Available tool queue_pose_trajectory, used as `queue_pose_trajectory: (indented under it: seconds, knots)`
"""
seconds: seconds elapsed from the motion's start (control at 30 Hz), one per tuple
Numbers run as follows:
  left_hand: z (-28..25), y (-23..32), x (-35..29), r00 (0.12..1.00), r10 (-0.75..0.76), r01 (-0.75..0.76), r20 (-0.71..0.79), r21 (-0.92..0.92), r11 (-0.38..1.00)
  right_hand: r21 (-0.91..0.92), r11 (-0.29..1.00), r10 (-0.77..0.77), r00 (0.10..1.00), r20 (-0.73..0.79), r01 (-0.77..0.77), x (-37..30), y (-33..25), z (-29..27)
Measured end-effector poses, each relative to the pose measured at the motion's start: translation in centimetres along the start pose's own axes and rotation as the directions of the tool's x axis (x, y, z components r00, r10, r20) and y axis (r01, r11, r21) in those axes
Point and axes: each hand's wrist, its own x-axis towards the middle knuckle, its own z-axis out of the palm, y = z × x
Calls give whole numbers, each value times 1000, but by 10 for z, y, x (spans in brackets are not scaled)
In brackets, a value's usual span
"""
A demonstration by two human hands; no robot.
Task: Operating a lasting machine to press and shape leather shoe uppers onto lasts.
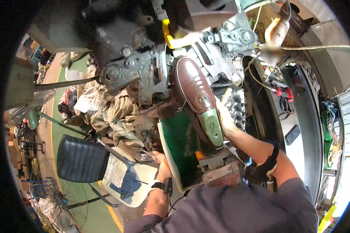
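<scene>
A brown leather loafer (192, 79) on a green shoe last (212, 126) lies toe-away in the middle of a dark metal machine (130, 72). Its toe sits between the machine's two clamp-like arms. My right hand (226, 121) grips the loafer from its right side near the heel; the fingertips are hidden beneath it. Lower and to the left, my left hand (162, 167) is closed beside the machine's green-covered front (179, 145). What its fingers hold, if anything, cannot be made out.
A black chair (83, 158) with a pale woven seat pad stands at left, beside a wire fan (60, 200). Pale cloth sacks (114, 112) are heaped behind it. On the right, a bench (299, 149) carries a red-handled tool (284, 94) and a dark flat box (292, 134).
</scene>
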Motion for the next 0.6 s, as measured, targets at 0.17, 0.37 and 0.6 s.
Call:
queue_pose_trajectory:
  seconds: [0.17,0.37,0.6]
  knots:
    - [20,57,-65,998,20,-26,56,108,994,-176,984,19,1000,1,-19,0,-3,-13]
    - [184,149,-283,380,839,-918,391,50,392,-527,831,-203,979,6,176,33,27,-63]
    - [242,119,-422,374,433,-858,820,129,496,-630,773,-56,997,60,81,-44,-56,-30]
